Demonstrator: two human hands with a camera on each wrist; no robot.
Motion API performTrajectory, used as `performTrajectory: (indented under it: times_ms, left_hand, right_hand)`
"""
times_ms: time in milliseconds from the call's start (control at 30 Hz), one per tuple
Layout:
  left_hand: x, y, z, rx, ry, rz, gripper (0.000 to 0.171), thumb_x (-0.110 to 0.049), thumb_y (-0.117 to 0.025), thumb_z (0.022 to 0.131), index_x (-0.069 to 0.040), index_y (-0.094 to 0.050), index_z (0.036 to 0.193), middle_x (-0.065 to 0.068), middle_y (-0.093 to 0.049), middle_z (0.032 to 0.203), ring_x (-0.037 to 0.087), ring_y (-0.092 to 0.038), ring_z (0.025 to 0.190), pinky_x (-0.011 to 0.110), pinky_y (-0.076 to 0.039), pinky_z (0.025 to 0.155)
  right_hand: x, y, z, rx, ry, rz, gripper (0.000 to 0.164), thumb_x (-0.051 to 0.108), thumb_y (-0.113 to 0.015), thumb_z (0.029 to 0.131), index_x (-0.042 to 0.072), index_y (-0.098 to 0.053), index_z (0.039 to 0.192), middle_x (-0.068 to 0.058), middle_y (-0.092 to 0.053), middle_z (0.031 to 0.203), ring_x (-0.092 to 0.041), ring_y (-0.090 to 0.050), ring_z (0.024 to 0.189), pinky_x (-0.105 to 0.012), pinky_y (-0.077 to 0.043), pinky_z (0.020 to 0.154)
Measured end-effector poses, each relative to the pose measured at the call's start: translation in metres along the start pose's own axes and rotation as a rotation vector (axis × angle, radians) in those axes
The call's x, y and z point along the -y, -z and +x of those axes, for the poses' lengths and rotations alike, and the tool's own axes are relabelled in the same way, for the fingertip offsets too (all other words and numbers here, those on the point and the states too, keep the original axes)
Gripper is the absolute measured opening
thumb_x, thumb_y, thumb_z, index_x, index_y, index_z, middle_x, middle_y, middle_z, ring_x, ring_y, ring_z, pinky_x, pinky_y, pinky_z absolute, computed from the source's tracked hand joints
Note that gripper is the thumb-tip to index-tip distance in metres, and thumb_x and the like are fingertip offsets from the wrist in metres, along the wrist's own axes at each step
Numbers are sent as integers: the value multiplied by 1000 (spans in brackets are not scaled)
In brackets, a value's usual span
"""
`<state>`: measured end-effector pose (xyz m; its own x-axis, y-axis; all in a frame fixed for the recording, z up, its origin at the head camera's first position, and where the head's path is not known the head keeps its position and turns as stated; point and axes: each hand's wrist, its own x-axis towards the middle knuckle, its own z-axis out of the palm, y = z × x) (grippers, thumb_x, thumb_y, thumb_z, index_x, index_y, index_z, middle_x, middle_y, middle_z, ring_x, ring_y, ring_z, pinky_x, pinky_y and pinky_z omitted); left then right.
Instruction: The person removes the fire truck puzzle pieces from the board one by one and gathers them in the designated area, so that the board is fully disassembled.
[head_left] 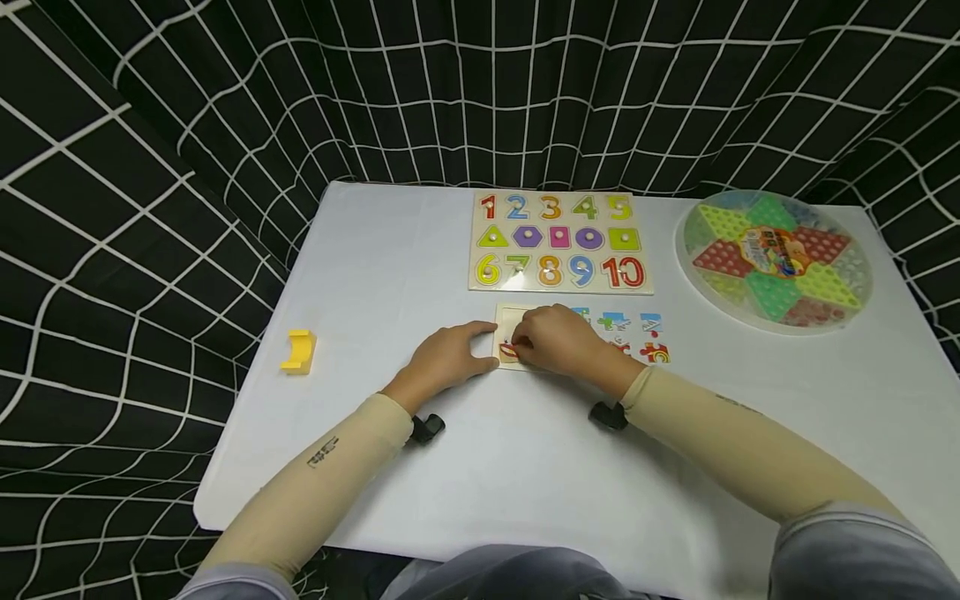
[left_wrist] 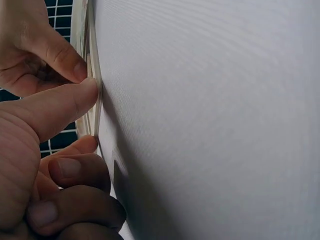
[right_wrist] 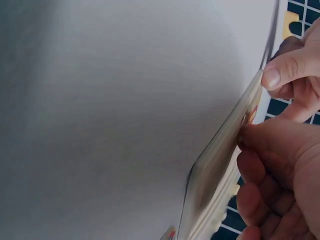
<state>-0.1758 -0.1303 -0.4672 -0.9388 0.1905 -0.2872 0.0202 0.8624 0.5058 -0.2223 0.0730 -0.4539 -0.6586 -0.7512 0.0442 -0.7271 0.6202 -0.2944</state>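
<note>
A small wooden puzzle board [head_left: 488, 367] lies flat on the table in front of the person. The left hand [head_left: 442, 360] holds its left side, the thumb at the near corner and the index finger farther up; its other fingers are curled in the left wrist view. Over the board, the right hand [head_left: 558, 340] pinches a small puzzle piece [head_left: 507, 351] with red markings at the near left part of the recess. The fingertips hide much of this piece. Right of the board lie several loose jigsaw pieces [head_left: 655, 353] with colourful pictures, some partly behind the right hand.
Behind the small board lies a wooden number and shape puzzle [head_left: 538, 283] with knobbed pieces. A round clear game box [head_left: 776, 258] stands at the back right. A yellow curved block [head_left: 300, 352] is at the left. Black netted cloth [head_left: 480, 92] surrounds the white table [head_left: 390, 275].
</note>
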Motion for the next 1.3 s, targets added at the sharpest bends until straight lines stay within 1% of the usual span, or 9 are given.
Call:
performTrajectory:
  times_ms: [67, 167, 300, 500, 700, 833, 1000, 1133, 1300]
  left_hand:
    - [-1, -1, 0, 9, -1, -11, 59, -47, -72, 86, -32, -53, 141, 1, -59, 135, 24, -54, 122, 43, -43, 94]
    - [-1, -1, 0, 20, -2, -27, 59, -47, -71, 87, -33, -52, 141, 1, -57, 137, 24, -52, 124, 43, -42, 96]
    - [1, -1, 0, 6, 7, -38, 59, -46, -73, 85, -33, -54, 140, 1, -56, 137, 24, -52, 123, 44, -41, 96]
    - [9, -1, -1, -2, 26, -56, 59, -47, -73, 84, -36, -54, 139, -1, -58, 136, 23, -54, 119, 43, -41, 94]
    - [7, -3, 0, 1, 10, -52, 59, -49, -72, 85, -37, -53, 140, -1, -58, 135, 22, -54, 119, 43, -42, 94]
    - [5, -2, 0, 2, 7, -40, 59, -49, -72, 85, -37, -53, 140, -2, -57, 136, 23, -54, 120, 43, -42, 94]
    - [5, -1, 0, 0, 7, -30, 60, -49, -72, 86, -37, -52, 141, -2, -56, 138, 23, -53, 123, 43, -41, 95]
    - [5, -1, 2, 2, -5, -30, 60, -50, -72, 86, -37, -52, 141, -2, -56, 138, 24, -52, 123, 44, -41, 95]
    - [7, -1, 2, 17, -2, -16, 61, -50, -70, 87, -37, -50, 142, -1, -55, 140, 25, -52, 124, 44, -42, 94]
  right_hand:
    - [-2, 2, -5, 8, -28, 14, 8, 17, -73, 84, 9, -76, 85, 5, -63, 74, -11, -56, 67, -31, -48, 67]
    - [-7, 10, -18, 10, -107, 42, 8, 18, -72, 83, 10, -74, 82, 6, -60, 71, -12, -52, 64, -30, -46, 62]
    - [-12, 17, -33, 2, -188, 63, 7, 18, -73, 84, 13, -74, 80, 8, -59, 71, -11, -51, 64, -29, -44, 61]
    - [-6, 11, -26, 21, -171, 68, 12, 24, -75, 84, 12, -76, 83, 8, -59, 71, -10, -51, 64, -29, -44, 60]
    - [3, 4, -15, 24, -195, 12, 10, 20, -75, 81, 10, -76, 83, 7, -58, 68, -12, -53, 64, -30, -46, 62]
    - [2, 3, -13, 5, -224, 2, 9, 19, -74, 81, 10, -74, 79, 5, -59, 68, -14, -53, 64, -32, -46, 61]
    - [-1, 3, -16, 1, -274, 22, 9, 17, -72, 82, 11, -74, 77, 4, -64, 69, -14, -58, 65, -34, -49, 64]
    - [-7, 7, -21, -5, -255, 39, 8, 16, -71, 82, 10, -75, 78, 5, -64, 70, -12, -58, 65, -33, -49, 63]
    - [-19, 23, -42, -11, -249, 28, 8, 20, -75, 80, 13, -72, 77, 7, -59, 67, -12, -52, 64, -31, -45, 60]
